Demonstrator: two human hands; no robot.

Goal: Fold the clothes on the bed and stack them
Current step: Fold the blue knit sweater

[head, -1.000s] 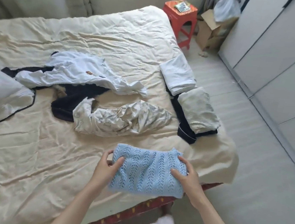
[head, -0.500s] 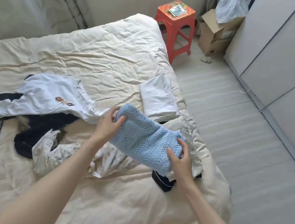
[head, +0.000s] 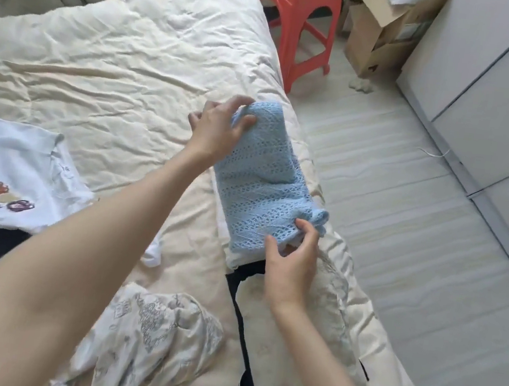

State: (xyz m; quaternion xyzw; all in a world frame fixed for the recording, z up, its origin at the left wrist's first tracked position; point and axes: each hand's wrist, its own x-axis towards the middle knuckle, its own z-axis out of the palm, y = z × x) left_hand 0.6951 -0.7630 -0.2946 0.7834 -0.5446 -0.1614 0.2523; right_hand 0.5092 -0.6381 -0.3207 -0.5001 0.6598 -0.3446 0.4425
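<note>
- Where it rests on the folded white garment (head: 234, 256), blue knit top (head: 261, 180): long axis running away from the person.
- Left hand (head: 219, 130): pinches far end.
- Right hand (head: 294, 262): pinches near corner.

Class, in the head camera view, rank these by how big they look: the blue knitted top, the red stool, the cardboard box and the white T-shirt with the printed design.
1. Blue knitted top
2. White T-shirt, cut off by the frame edge
3. Red stool and cardboard box: they look alike, both cropped and farther away, so unranked.

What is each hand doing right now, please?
Left hand: grips the far end of the folded blue knit.
Right hand: pinches its near edge.
</note>
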